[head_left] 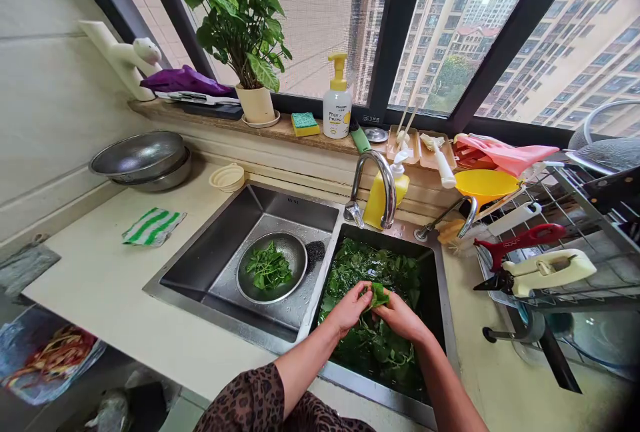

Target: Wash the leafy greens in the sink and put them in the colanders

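The pale counter (pixel 100 299) spreads left and right of the arched chrome faucet (pixel 391 199). Set into it, a stainless double-basin sink (pixel 315 305) lies on the faucet's near side. The right basin (pixel 445 292), directly before the faucet, holds water and a mass of leafy greens (pixel 350 262). Left of the faucet, in the left basin (pixel 200 259), a round metal bowl (pixel 299 265) carries a smaller heap of leaves (pixel 270 269). Nearer than the faucet's spout, above the water, the left hand (pixel 353 309) and right hand (pixel 403 319) are mostly closed, fingers bent inward, with a green leaf (pixel 379 295) held between their fingertips; the exact finger contacts are unclear. The leaf should be light, limp, slippery when wet and easily torn or bruised. A gentle fingertip pinch near its stem end would probably spare the blade.
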Demonstrator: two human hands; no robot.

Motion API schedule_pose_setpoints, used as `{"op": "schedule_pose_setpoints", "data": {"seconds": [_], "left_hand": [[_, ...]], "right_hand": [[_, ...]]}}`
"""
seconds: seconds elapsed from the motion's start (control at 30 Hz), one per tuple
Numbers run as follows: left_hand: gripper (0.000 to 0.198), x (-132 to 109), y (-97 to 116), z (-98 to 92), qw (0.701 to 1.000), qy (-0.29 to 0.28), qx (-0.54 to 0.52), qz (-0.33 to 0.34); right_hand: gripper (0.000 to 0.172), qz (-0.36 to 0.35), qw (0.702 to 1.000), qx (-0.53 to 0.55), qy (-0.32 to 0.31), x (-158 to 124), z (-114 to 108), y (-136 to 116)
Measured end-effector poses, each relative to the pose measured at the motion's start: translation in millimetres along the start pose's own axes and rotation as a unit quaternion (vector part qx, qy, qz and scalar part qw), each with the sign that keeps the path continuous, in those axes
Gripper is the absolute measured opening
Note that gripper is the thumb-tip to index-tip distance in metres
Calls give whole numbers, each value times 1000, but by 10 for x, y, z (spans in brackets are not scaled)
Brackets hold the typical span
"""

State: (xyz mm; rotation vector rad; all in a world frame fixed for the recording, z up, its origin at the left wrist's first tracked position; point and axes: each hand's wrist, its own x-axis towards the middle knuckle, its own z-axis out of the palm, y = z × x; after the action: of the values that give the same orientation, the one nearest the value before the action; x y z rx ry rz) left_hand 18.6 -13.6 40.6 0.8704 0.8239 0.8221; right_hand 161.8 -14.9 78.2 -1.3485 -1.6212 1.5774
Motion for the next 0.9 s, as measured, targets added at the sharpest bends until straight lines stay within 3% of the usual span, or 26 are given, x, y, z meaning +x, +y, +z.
{"op": "schedule_pose_setpoints", "data": {"seconds": [0.13,0.23,0.33,0.4,0.43,0.57,0.63,0.73,0.83,0.9], "left_hand": [[36,38,-12,38,996,85,-3,27],[42,30,-40,100,996,75,-22,37],[60,-4,-68,138,992,57,86,72],[73,-20,-70,129,980,64,166,91],[69,-24,-61,113,974,72,191,100],[31,-35,81,-16,965,103,206,124],[23,-59,230,-128,972,119,173,107],[20,-131,552,-412,970,175,144,84],[19,-209,900,-878,935,256,216,116],[19,-245,1064,-1261,887,319,301,143]], "right_hand": [[24,16,987,125,97,23,-10,64],[32,82,952,207,211,88,90,174],[36,117,912,272,283,150,208,256],[37,127,911,301,251,149,251,245],[38,124,918,311,211,132,257,214],[36,77,943,318,56,34,187,-27],[35,76,946,315,25,16,123,-134],[39,100,952,288,36,52,30,-129],[39,132,964,211,96,120,-25,114],[36,136,972,140,128,157,-23,350]]}}
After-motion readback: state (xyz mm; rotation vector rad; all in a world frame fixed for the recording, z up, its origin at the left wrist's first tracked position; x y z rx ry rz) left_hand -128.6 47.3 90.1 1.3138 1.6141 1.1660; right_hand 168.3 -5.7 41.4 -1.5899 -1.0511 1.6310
